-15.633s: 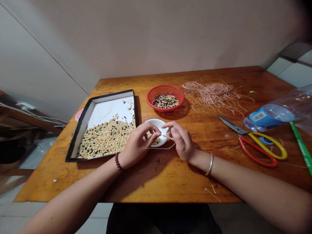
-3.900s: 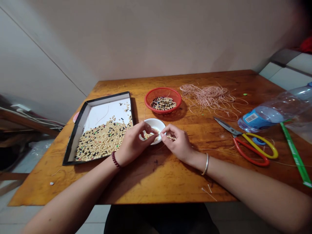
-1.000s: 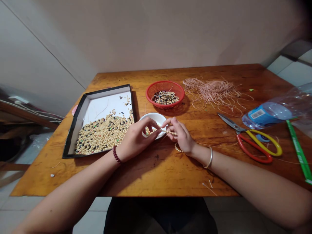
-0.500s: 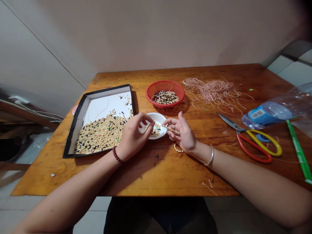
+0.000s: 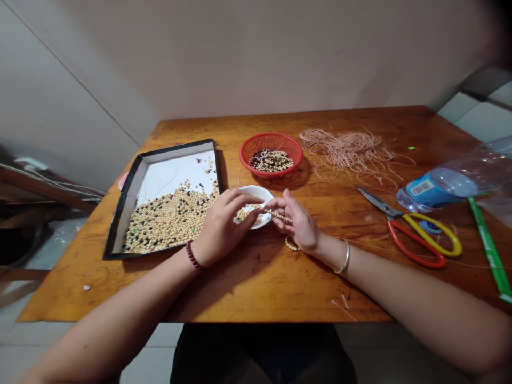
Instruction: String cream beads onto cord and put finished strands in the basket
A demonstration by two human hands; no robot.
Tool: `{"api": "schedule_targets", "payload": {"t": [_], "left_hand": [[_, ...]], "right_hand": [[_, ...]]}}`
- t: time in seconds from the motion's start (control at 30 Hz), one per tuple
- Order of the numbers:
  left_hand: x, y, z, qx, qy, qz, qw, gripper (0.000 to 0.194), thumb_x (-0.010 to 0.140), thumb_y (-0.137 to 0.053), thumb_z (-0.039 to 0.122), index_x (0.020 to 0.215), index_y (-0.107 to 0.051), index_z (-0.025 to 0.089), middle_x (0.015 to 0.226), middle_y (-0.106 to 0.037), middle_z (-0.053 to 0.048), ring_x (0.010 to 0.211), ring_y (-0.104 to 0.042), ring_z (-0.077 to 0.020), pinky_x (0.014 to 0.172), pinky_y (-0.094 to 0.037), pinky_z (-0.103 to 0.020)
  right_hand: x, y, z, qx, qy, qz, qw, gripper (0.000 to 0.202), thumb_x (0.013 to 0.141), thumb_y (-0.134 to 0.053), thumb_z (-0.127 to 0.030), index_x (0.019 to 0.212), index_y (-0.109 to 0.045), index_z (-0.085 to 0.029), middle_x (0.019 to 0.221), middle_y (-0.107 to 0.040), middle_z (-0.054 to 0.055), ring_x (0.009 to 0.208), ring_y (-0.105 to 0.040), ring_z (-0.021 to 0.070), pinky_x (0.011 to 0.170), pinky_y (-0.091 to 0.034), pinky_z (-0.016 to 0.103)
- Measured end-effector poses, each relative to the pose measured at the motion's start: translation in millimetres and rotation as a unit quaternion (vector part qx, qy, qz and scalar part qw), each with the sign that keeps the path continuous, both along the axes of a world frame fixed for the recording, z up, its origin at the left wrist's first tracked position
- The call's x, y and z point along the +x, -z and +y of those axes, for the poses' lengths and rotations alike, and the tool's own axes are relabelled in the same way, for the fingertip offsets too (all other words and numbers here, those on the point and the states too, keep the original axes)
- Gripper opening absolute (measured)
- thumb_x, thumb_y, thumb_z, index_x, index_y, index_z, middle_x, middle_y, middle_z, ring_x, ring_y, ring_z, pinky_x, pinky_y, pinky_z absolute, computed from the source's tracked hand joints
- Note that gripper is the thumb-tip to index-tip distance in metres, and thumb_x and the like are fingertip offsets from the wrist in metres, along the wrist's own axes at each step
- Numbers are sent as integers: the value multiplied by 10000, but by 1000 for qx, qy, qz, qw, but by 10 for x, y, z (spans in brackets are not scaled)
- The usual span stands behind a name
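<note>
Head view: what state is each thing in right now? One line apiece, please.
Bead strand: held in the right hand
Left hand: fingers curled, grip unclear
White bowl: upright, holding beads
Tray: open-topped, partly covered with beads
Red basket: upright, holding beads
Cord: loose, tangled heap
Scissors: lying flat, blades look closed
Bottle: lying on its side
</note>
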State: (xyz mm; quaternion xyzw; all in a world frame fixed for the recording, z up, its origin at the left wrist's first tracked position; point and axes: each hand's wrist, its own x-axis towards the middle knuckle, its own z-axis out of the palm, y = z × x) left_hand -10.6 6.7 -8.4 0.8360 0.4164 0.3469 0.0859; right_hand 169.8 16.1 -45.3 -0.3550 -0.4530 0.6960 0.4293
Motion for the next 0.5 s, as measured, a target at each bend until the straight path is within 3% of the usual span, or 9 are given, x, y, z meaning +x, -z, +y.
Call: {"api": "schedule_targets", "payload": {"t": [0.27,0.5], "left_hand": [[3,-6,12,8,24,6,1000,68,872,-576,217,910,-621,183,920,-603,-45,862,-551,-154,770,-465,-309],[-21,-29,0,-66,-20,-67,995,81,905,-494,233,874,-536,172,877,-584,-46,762,-524,-138,655,-448,-266]], "right_hand": [[2,6,-15,10,0,-8,1000,579,838,-361,-693,812,-597,-165,492,-414,-46,398,-258,54,387,-128,194],[-3,12,6,-5,20,-4,1000,591,830,-348,-704,830,-606,-173,513,-394,-53,398,-237,54,391,-125,200]]}}
